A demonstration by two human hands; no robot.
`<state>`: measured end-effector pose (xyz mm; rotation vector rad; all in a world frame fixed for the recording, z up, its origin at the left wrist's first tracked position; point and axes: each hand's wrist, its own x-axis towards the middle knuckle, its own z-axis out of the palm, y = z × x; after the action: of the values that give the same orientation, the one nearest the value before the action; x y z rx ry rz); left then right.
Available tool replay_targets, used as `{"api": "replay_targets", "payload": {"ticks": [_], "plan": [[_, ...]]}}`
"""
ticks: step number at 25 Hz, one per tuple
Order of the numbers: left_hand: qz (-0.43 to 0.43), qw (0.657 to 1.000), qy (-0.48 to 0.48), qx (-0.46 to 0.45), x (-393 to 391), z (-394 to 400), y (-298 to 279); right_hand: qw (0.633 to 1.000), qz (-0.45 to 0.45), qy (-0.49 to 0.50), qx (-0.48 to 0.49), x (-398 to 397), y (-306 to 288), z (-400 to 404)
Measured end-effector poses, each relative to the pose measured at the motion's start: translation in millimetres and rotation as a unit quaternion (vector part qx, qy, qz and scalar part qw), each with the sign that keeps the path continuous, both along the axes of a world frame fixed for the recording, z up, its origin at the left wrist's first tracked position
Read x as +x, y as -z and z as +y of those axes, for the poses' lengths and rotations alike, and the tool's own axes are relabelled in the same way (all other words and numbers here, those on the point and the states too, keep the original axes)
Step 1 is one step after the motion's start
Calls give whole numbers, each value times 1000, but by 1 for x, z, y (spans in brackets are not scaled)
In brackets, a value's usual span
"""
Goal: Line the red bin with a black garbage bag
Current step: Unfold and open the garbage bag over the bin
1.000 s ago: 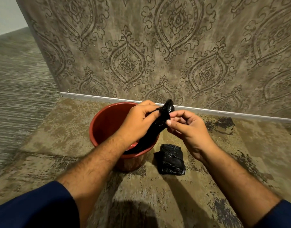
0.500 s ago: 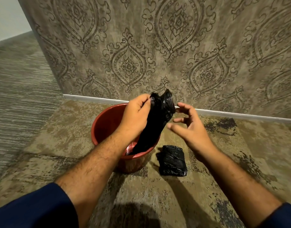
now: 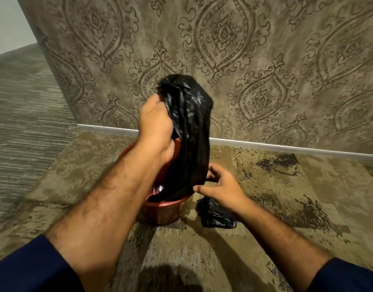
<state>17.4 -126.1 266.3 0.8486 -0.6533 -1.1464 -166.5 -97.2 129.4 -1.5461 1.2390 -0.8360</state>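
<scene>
My left hand grips the top of a black garbage bag and holds it high above the red bin. The bag hangs down bunched, and its lower end reaches into the bin. Most of the bin is hidden behind my left forearm and the bag. My right hand is lower, beside the bag's bottom edge at the bin's right rim, fingers apart and holding nothing.
A folded bundle of black bags lies on the patterned carpet just right of the bin. The patterned wall with a white skirting stands close behind. A striped floor runs off to the left.
My left hand has lifted the bag higher, and the bag has opened out wider. My right hand let go of the bag's top and dropped down to its lower edge.
</scene>
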Motion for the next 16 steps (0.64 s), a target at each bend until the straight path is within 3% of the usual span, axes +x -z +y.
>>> {"api": "replay_targets", "payload": {"ticks": [3, 9, 13, 16], "plan": [[74, 994, -60, 51, 34, -14, 5, 998, -27, -11, 54, -4, 2, -1], [142, 966, -164, 140, 103, -31, 43, 941, -236, -97, 221, -28, -28, -3], [131, 953, -188, 197, 142, -32, 86, 868, -341, -241, 268, -50, -36, -6], [92, 945, -185, 253, 159, -32, 120, 778, -478, -283, 295, -55, -42, -10]]}}
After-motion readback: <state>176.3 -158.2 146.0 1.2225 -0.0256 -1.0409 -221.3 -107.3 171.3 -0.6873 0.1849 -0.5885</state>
